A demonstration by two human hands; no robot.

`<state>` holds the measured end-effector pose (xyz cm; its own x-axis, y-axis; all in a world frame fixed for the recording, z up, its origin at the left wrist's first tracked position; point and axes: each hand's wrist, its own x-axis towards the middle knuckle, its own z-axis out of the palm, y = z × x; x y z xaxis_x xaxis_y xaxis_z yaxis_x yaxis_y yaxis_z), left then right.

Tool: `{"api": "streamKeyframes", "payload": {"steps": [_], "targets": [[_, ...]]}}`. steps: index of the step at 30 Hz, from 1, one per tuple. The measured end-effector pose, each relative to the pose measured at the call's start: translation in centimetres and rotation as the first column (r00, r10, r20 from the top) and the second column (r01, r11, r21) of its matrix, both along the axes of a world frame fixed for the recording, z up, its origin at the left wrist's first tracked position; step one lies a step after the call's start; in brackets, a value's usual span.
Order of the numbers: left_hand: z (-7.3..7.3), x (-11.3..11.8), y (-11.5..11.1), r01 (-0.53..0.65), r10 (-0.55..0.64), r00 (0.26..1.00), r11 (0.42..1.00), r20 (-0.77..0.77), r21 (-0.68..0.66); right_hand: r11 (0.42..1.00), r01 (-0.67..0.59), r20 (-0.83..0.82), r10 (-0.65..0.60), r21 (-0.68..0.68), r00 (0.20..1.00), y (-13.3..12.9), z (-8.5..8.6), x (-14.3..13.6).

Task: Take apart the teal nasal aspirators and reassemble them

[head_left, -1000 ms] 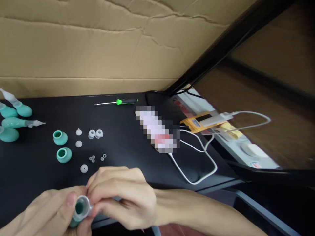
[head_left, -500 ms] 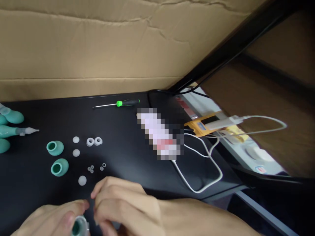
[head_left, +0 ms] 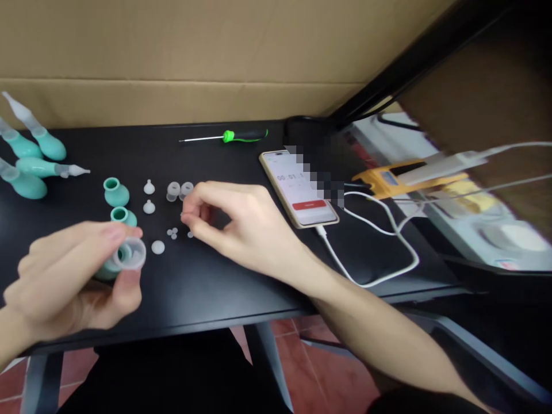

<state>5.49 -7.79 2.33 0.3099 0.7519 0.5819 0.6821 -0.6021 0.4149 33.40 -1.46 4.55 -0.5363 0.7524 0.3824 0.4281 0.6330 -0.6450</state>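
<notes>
My left hand [head_left: 81,270] is closed around a teal squeeze bulb with a clear plastic collar [head_left: 130,253] on its mouth, the opening tilted toward me. My right hand [head_left: 224,218] reaches over the table, thumb and forefinger pinched together. A tiny pale edge shows at the fingertips, too small to name. Just under them lies a small translucent disc [head_left: 190,234]. Close by are two clear collars [head_left: 173,191], several tiny washers [head_left: 172,233], two white stemmed caps [head_left: 149,187] and a white round cap [head_left: 158,247]. Two open teal bulbs [head_left: 116,192] stand beyond my left hand.
Several teal bulbs with clear nozzles [head_left: 47,144] lie at the far left. A screwdriver [head_left: 245,135] rests near the cardboard wall [head_left: 172,98]. To the right are a phone [head_left: 310,201] on a white cable [head_left: 371,284] and an orange holder [head_left: 383,183].
My right hand has left my left hand and moved forward to the small parts, fingers now pinched. My left hand still holds the bulb, raised. The view has tilted downward.
</notes>
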Motion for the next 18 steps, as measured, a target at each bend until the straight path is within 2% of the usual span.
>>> {"api": "streamKeyframes", "payload": {"steps": [1,2,5,8,11,15,18], "targets": [[0.1,0.1,0.5,0.011,-0.013,1.000,0.996,0.024,0.087,1.000,-0.008,0.041,0.009,-0.010,0.999,0.3,-0.1,0.2],[0.2,0.3,1.0,0.072,-0.075,0.997,0.974,0.006,0.216,1.000,-0.017,0.084,0.018,-0.017,0.996,0.5,-0.2,0.3],[1.0,1.0,2.3,0.151,-0.127,0.988,0.879,-0.084,0.452,0.999,-0.034,0.191,0.037,-0.022,0.981,1.3,-0.6,0.5],[1.5,1.3,3.2,0.083,0.019,0.985,0.818,-0.170,0.570,0.999,-0.043,0.236,0.046,-0.022,0.971,1.6,-1.1,0.1],[1.3,0.9,4.0,0.060,0.102,0.966,0.806,-0.238,0.589,0.998,-0.057,0.278,0.064,-0.033,0.959,1.5,-1.7,-0.7],[0.8,0.3,4.9,0.008,0.113,0.954,0.915,-0.277,0.403,0.999,-0.050,0.299,0.051,-0.012,0.953,1.3,-1.9,-1.1],[0.9,0.1,5.2,0.014,0.082,0.962,0.938,-0.261,0.346,1.000,-0.014,0.321,0.013,0.001,0.947,1.6,-1.5,-0.8]]}}
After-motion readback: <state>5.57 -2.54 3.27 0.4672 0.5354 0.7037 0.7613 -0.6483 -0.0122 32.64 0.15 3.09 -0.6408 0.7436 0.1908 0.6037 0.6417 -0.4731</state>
